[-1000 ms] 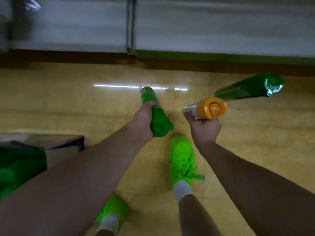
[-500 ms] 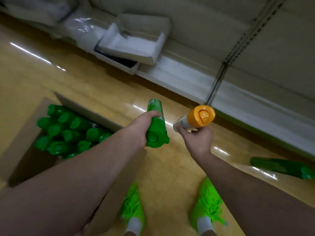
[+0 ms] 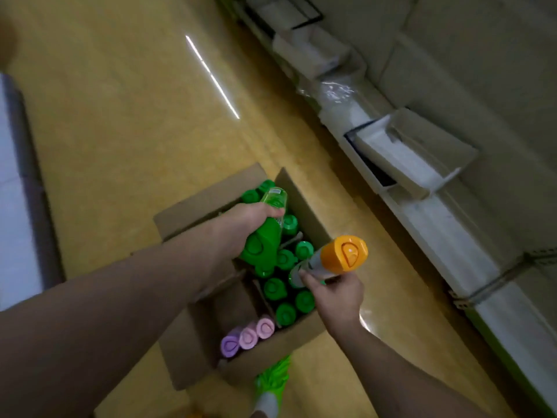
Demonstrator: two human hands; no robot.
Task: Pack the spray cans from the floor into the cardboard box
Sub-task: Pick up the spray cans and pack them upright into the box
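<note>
left hand (image 3: 241,220) fingers curl round green can (image 3: 265,233) | right hand (image 3: 334,292) pinches, seemingly, orange-capped can (image 3: 337,259) | over box (image 3: 211,203)

Both forearms (image 3: 120,312) seen bare, no sleeves in view; left hand (image 3: 241,221) and right hand (image 3: 334,294) ungloved, no rings or watch made out; bright green laced shoe (image 3: 272,377) worn, white sock (image 3: 266,404) seen above it.

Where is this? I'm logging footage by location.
Probably a shop or stockroom aisle: a cardboard box of spray cans on a glossy floor, beside low white shelving.
</note>
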